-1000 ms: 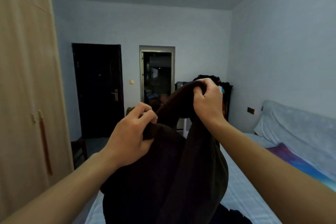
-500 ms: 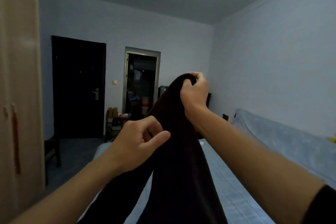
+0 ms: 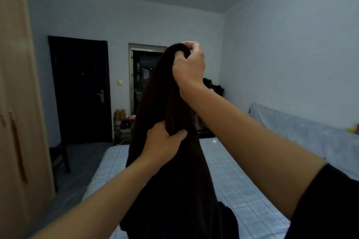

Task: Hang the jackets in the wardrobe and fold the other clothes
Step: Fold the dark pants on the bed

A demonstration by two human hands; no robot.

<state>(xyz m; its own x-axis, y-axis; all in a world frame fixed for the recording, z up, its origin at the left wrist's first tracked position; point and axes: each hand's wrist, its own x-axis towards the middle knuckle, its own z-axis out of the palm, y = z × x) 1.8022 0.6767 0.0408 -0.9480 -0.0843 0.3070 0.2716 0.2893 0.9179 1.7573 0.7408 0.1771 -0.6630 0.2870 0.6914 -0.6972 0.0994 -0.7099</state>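
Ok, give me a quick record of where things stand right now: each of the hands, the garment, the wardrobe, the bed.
right hand: raised, grips the top of the dark garment
left hand: lower, pinches a fold of the same garment
dark garment: hangs long from both hands, above the bed; its kind cannot be told
wardrobe: at the left edge, doors closed
bed: ahead and below, light checked sheet

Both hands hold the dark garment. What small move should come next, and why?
Probably slide the left hand sideways along the dark garment to spread it: the right hand grips its top and it hangs bunched over the bed.
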